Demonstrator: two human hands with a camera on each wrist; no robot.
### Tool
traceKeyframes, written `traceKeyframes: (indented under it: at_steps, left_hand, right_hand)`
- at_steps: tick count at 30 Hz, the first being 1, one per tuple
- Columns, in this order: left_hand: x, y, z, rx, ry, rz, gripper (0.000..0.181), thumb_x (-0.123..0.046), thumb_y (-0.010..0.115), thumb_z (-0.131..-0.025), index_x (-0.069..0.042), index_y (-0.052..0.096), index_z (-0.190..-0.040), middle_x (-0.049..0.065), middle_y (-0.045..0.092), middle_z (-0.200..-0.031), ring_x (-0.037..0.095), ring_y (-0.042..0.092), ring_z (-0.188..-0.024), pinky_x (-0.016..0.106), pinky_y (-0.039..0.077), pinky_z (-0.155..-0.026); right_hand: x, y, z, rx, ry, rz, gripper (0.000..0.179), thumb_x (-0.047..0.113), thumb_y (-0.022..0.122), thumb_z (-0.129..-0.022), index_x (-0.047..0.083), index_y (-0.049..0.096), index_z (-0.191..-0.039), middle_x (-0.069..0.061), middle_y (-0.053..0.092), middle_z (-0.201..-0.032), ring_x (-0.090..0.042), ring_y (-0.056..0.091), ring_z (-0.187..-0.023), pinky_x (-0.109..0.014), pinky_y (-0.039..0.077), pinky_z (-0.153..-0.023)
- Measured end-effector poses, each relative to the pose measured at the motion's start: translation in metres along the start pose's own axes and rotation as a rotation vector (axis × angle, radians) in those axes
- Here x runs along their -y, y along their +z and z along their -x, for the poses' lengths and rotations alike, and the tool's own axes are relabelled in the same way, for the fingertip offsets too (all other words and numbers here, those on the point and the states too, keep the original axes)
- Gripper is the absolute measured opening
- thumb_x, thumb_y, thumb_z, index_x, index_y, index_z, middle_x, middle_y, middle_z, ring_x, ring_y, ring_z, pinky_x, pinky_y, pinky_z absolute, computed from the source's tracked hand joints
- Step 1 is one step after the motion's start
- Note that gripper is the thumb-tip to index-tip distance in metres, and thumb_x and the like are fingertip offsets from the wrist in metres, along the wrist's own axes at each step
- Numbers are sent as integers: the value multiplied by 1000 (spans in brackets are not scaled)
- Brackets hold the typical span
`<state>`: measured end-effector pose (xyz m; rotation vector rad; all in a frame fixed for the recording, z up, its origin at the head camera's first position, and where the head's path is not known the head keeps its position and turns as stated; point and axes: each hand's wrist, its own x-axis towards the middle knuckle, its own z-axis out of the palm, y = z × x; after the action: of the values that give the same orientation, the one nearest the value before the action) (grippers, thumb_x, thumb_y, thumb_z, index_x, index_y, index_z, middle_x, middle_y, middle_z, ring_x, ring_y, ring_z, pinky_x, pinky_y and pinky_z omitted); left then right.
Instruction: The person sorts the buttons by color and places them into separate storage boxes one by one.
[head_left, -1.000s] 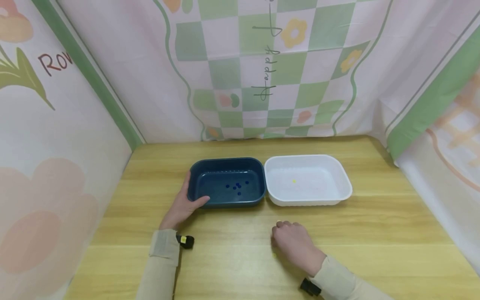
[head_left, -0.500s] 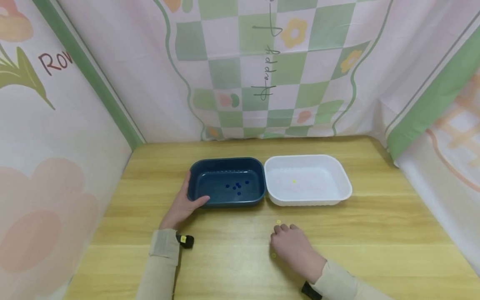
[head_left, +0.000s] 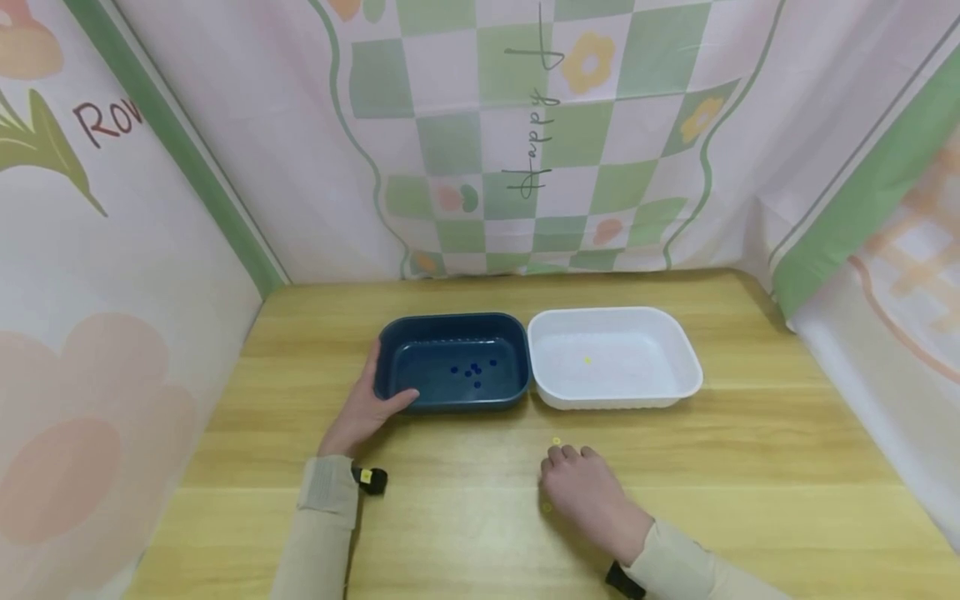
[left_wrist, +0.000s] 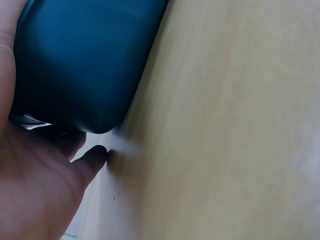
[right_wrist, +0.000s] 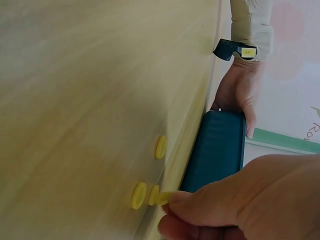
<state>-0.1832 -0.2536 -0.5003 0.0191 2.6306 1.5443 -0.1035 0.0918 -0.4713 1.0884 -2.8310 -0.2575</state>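
My left hand (head_left: 363, 417) holds the left end of a dark blue tray (head_left: 450, 405), thumb over its front rim and fingers along its side. Several small dark blue buttons (head_left: 474, 368) lie inside. My right hand (head_left: 588, 500) is low over the table, knuckles up. In the right wrist view its thumb and a finger pinch a yellow button (right_wrist: 164, 198). Close by on the wood are more yellow buttons, one farther off (right_wrist: 161, 147) and one nearer the camera (right_wrist: 139, 195). From the head camera, the hand hides the pinched button.
A white tray (head_left: 615, 403) stands right beside the blue one, with a small yellow button (head_left: 587, 360) in it. Both trays sit toward the back of the wooden table (head_left: 450, 508). A patterned curtain (head_left: 502, 142) hangs behind the table.
My right hand has drawn back slightly toward me, uncovering a yellow button beyond its knuckles and showing another beside it more fully. My left hand keeps its place on the blue tray.
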Motion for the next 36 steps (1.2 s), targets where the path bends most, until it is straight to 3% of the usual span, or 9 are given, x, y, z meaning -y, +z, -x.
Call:
traceKeyframes:
  at_steps: [4, 9, 12, 15, 21, 25, 30, 36]
  left_hand:
    - [1, 0, -1, 5, 1, 5, 107, -45, 72, -85, -30, -5, -157, -7, -5, -162, 27, 3, -148, 56, 11, -117]
    - [1, 0, -1, 4, 8, 10, 107, -45, 73, -85, -29, -5, -157, -7, -5, -161, 27, 2, -148, 56, 10, -117]
    - [1, 0, -1, 8, 8, 6, 107, -46, 72, -85, -29, -6, -157, -7, -5, -161, 27, 2, -148, 56, 10, -117]
    - [0, 0, 0, 12, 6, 8, 107, -46, 72, -85, -30, -6, -156, -7, -5, -161, 28, 2, -148, 56, 11, -117]
    - [2, 0, 0, 7, 8, 11, 106, -44, 72, -86, -33, -6, -156, -7, -4, -162, 28, 3, -148, 57, 11, -116]
    - [2, 0, 0, 6, 14, 6, 106, -44, 72, -86, -33, -7, -156, -7, -4, -162, 28, 4, -148, 57, 12, -116]
    - [1, 1, 1, 5, 14, 1, 106, -43, 72, -86, -32, -7, -156, -6, -4, -162, 28, 4, -148, 56, 12, -117]
    - [-4, 1, 2, 5, 11, 0, 105, -40, 72, -87, -32, -7, -156, -3, -3, -162, 30, 4, -148, 57, 11, -116]
  right_hand:
    - [-1, -1, 0, -2, 18, -45, 6, 4, 68, -79, 2, 66, -85, -10, 62, -85, -21, 58, -71, -30, 48, -54]
    - [-3, -5, -3, -145, 64, -236, 7, 7, 71, -83, 8, 64, -81, 1, 52, -75, -14, 54, -66, -25, 43, -50]
    - [-6, -10, -5, -186, 131, -478, 7, 11, 70, -87, 13, 65, -82, 9, 53, -75, -6, 53, -63, -22, 45, -51]
    - [-13, -15, -6, -166, 244, -748, 3, 15, 67, -92, 15, 67, -89, 11, 57, -75, -1, 52, -62, -21, 47, -54]
    - [-36, -26, -12, -125, 456, -1341, 20, 20, 61, -97, 2, 68, -97, -7, 61, -78, -15, 56, -67, -24, 48, -54]
    - [-50, -32, -14, -119, 549, -1622, 27, 22, 60, -98, -5, 65, -98, -7, 61, -76, -15, 54, -64, -23, 46, -53]
    - [-58, -33, -14, -99, 588, -1780, 25, 23, 60, -98, -2, 65, -101, -1, 63, -80, -10, 53, -65, -20, 46, -56]
    - [-61, -29, -15, -70, 586, -1835, 26, 26, 59, -98, 1, 65, -99, -1, 63, -83, -9, 53, -67, -20, 45, -57]
